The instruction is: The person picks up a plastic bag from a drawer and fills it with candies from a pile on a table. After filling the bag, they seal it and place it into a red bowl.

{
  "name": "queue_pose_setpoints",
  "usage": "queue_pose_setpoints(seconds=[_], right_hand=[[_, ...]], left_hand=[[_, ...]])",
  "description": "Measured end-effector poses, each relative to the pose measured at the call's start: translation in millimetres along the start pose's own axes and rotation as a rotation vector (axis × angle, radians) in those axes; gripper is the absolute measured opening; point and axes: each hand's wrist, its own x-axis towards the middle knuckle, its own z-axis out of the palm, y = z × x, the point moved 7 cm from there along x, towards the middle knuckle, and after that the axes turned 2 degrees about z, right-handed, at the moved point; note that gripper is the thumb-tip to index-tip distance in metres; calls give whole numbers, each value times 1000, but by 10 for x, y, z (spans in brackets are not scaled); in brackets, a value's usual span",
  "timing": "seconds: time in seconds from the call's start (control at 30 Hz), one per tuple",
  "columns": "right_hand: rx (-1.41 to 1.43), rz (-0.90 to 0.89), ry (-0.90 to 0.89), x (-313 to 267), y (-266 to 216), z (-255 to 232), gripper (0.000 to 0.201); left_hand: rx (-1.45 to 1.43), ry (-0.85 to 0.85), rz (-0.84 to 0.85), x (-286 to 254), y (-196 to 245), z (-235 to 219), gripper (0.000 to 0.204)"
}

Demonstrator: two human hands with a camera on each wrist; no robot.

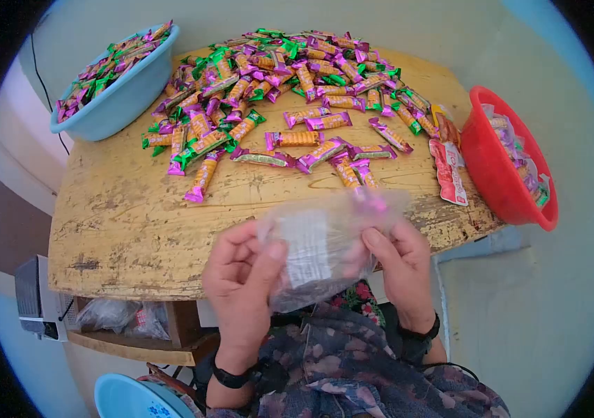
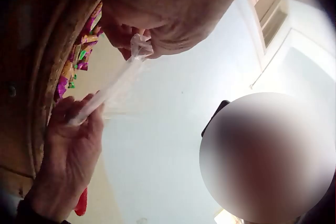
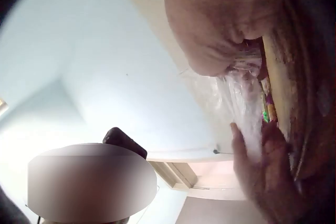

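Note:
Both hands hold a clear plastic bag (image 1: pixel 309 244) with a white printed label, over the table's front edge. The left hand (image 1: pixel 244 285) grips its left side, thumb on top and fingers curled. On the other side the right hand (image 1: pixel 403 268) pinches the plastic between thumb and fingers. In the left wrist view the bag (image 2: pixel 113 85) stretches thinly between both hands; the right wrist view shows the clear film (image 3: pixel 244 98) too. Whether anything lies inside cannot be told.
Many small wrapped snacks (image 1: pixel 293 139) are heaped on the worn wooden table (image 1: pixel 122 230). A blue basin (image 1: pixel 119 94) of snacks stands back left, a red basin (image 1: pixel 499 181) with filled bags at right. Red packets (image 1: pixel 449 173) lie beside it. Plastic bags (image 1: pixel 126 317) fill a shelf below.

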Motion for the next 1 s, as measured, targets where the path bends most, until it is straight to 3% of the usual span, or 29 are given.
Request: queue_pose_setpoints(seconds=[0.07, 0.17, 0.27, 0.37, 0.47, 0.57, 0.63, 0.7, 0.8, 0.9, 1.0], right_hand=[[26, -2, -2, 14, -9, 25, 20], [-59, -12, 44, 47, -39, 111, 13], [-286, -39, 63, 62, -15, 94, 15], [-428, -125, 65, 86, -16, 143, 18], [-523, -181, 92, 95, -45, 229, 20], [-573, -207, 110, 109, -50, 299, 20], [-574, -220, 96, 127, -53, 321, 20], [-558, -222, 71, 130, -39, 312, 19], [-465, -200, -35, 84, -110, 319, 16], [-425, -279, -48, 39, -116, 252, 19], [-505, -471, -97, 35, -190, 282, 23]], left_hand=[[-17, 56, 101, 8, 72, -87, 22], [151, 36, 116, -51, 167, -109, 19], [299, 162, 190, 20, 248, -250, 19], [525, 140, 259, 81, 302, -333, 22], [1026, 379, 809, -11, 690, -188, 28], [783, 314, 812, -248, 768, -104, 37], [707, -69, 588, -278, 609, 95, 36], [651, -229, 435, -190, 440, 326, 23], [671, -190, 276, -24, 107, 251, 18], [672, -207, 241, -34, 76, 262, 19], [663, -193, 228, -35, 78, 276, 19]])
